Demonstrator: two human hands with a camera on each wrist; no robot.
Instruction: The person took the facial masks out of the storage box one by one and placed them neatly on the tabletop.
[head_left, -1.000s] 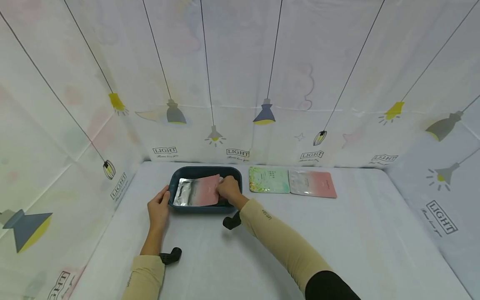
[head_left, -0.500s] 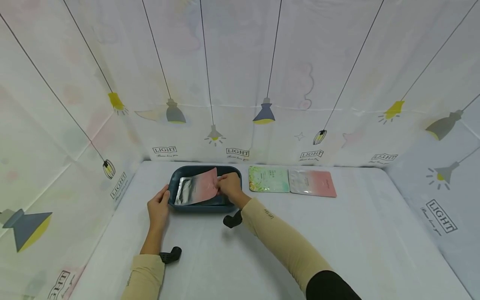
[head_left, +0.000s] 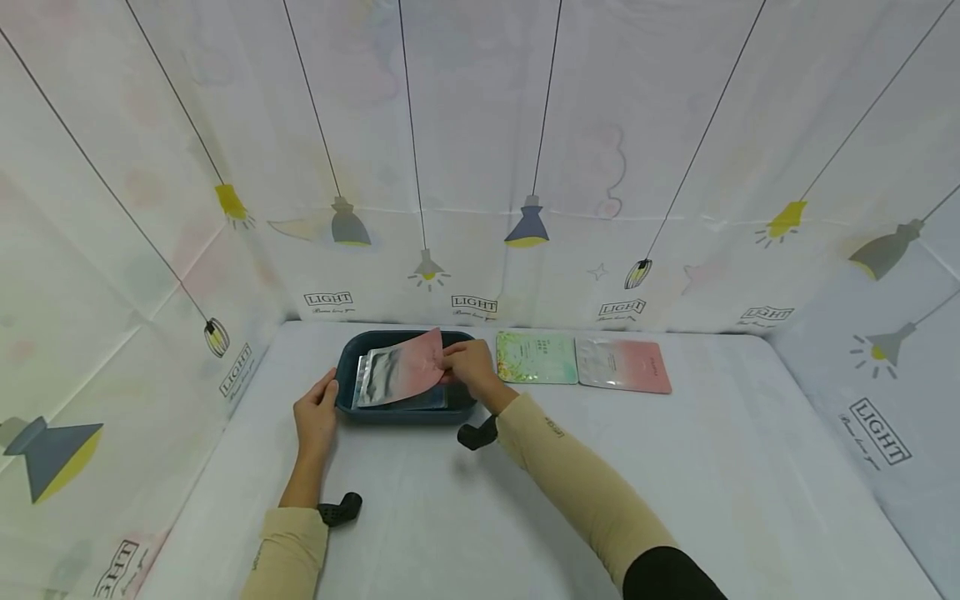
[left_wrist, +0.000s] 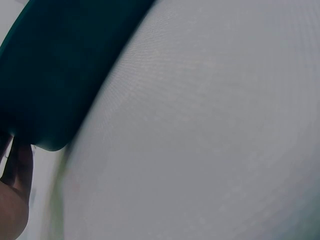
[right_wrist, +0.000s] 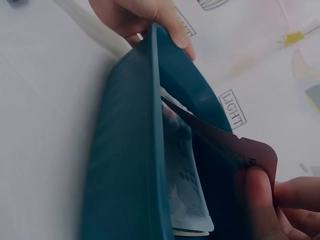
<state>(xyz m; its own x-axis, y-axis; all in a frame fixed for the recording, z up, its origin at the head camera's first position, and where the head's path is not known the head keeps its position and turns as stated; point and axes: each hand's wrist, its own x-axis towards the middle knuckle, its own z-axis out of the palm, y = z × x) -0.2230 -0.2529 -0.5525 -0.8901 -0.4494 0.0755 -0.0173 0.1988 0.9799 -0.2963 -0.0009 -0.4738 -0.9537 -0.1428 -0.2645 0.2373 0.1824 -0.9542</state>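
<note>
My right hand (head_left: 471, 367) pinches the right edge of a pink-and-silver face mask packet (head_left: 408, 367) between thumb and fingers. That packet tilts up out of a dark blue-green plastic bin (head_left: 405, 419), its silver end still low inside. More packets lie beneath it, one pale with printing (right_wrist: 185, 190) in the right wrist view. At the bin's left end my left hand (head_left: 317, 417) holds the rim and outer wall; its fingers (left_wrist: 20, 167) touch the end of the bin in the left wrist view.
A green face mask packet (head_left: 537, 358) and a pink-and-silver one (head_left: 624, 365) lie flat side by side, right of the bin. White cloth covers the table (head_left: 600, 483). A lamp-printed curtain (head_left: 480, 167) stands behind the table and at both sides.
The right hand has lifted the pink packet's right end and drawn it slightly right and up, uncovering another packet in the bin. The left hand stays at the bin's end.
</note>
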